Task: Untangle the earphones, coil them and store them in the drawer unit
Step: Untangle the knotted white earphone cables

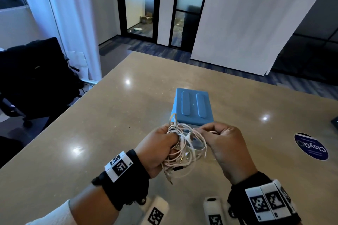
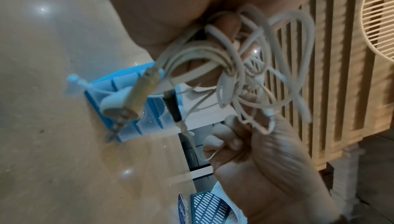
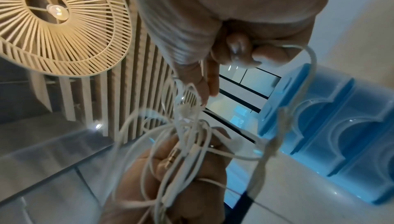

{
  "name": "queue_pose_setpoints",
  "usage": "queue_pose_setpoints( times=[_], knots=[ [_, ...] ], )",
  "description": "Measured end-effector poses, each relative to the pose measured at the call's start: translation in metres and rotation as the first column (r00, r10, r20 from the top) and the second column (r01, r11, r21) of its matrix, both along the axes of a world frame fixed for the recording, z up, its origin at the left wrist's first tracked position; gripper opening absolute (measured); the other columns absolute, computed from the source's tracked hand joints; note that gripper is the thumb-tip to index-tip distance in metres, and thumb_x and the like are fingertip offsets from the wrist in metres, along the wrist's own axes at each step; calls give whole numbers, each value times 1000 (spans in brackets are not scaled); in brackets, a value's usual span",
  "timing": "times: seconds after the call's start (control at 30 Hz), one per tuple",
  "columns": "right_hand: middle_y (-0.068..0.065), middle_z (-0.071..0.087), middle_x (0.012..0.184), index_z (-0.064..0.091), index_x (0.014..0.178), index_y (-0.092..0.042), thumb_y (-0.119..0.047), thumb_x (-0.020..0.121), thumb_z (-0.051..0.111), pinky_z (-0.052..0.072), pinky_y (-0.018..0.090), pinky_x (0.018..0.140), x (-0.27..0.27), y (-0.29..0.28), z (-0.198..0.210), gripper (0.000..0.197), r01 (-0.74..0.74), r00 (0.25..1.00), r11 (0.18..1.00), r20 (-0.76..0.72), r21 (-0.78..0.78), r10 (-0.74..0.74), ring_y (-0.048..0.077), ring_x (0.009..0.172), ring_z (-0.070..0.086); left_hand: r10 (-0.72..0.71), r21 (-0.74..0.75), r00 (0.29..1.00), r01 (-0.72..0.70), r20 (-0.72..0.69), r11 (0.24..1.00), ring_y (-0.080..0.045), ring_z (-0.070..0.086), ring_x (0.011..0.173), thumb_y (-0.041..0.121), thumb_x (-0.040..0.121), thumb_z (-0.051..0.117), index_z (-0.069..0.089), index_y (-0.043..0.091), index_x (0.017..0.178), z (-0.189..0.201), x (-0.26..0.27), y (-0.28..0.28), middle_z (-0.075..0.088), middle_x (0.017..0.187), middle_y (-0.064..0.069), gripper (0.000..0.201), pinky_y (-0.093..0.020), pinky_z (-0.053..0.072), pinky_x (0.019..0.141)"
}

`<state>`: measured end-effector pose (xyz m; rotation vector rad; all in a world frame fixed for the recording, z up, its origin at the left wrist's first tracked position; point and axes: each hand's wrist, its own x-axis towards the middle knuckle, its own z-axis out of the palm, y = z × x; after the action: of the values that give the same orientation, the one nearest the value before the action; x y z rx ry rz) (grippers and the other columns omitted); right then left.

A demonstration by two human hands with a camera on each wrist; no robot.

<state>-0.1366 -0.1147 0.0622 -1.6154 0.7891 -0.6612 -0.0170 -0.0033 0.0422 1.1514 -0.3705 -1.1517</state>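
Observation:
A tangled bundle of white earphones (image 1: 184, 150) hangs between my two hands above the table. My left hand (image 1: 172, 139) grips the bulk of the tangle, fingers curled round it (image 2: 245, 69); jack plugs dangle below. My right hand (image 1: 206, 131) pinches a single cable strand (image 3: 311, 62) between thumb and fingertips (image 3: 249, 52), just right of the bundle. The blue drawer unit (image 1: 193, 106) stands on the table right behind the hands, its clear drawer fronts (image 3: 341, 126) facing me. Whether any drawer is pulled out I cannot tell.
The beige table (image 1: 91, 133) runs to a left edge near a black chair (image 1: 36, 78). A round dark-blue sticker (image 1: 311, 147) lies at the right, and a dark object (image 1: 335, 121) pokes in at the right border.

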Motion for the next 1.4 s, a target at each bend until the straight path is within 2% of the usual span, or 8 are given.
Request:
queue_pose_setpoints(
  times=[0.17,0.37,0.63,0.87,0.97,1.07,1.2,1.4],
  knots=[
    [0,53,57,68,69,-16,-14,90,74,39,29,57,-6,-13,-11,22,146,977,981,139,127,-163,17,55,45,31,-66,991,-39,-130,997,-16,60,43,-11,94,36,65,5,92,5,7,3,66,63,-11,34,-25,51,45],
    [11,70,80,66,73,-21,-16,94,69,50,37,69,-13,-19,-16,22,205,962,959,139,193,-234,22,76,65,97,-89,940,-133,-328,987,-13,48,27,-5,100,31,50,9,79,15,15,8,51,43,-6,31,-16,40,30],
    [13,76,84,48,94,-18,4,102,44,54,44,81,-15,-27,-26,23,167,924,924,273,344,-268,33,90,74,-36,-113,904,-14,-427,993,-16,53,33,24,99,37,61,5,65,26,30,15,55,46,-3,46,-22,48,37],
    [6,74,86,65,75,-19,9,89,43,50,36,75,-20,-24,-24,38,59,992,979,98,195,-79,21,84,71,-94,-194,877,2,-470,981,-8,42,30,20,88,45,55,12,62,29,36,16,42,52,3,29,-16,41,32],
    [8,76,98,67,67,-13,-23,76,55,48,38,80,-19,-19,-20,18,-26,986,1000,-162,9,27,28,99,68,-177,-261,857,52,-483,964,-11,45,31,23,95,41,54,13,64,29,38,15,42,50,3,35,-19,46,36],
    [-7,69,103,73,77,-8,-24,76,62,45,11,73,-17,-13,-18,20,-185,935,974,-327,-130,134,8,110,62,-256,-317,847,110,-466,942,-10,44,36,24,89,60,49,17,73,25,39,13,27,63,6,21,-19,44,38],
    [-24,61,111,75,89,-20,4,81,65,35,-6,74,-11,-5,-14,27,-219,949,956,-270,-195,163,-17,107,55,-290,-326,867,159,-405,932,-6,44,38,25,86,62,60,16,70,18,39,10,41,64,7,18,-16,35,38],
    [5,76,103,61,80,-11,25,83,52,53,18,80,-5,1,-12,38,-170,977,969,97,-180,189,12,101,71,-291,-335,849,145,-441,931,-5,43,36,22,88,62,56,14,66,25,33,7,39,59,5,24,-15,38,33]
  ],
)
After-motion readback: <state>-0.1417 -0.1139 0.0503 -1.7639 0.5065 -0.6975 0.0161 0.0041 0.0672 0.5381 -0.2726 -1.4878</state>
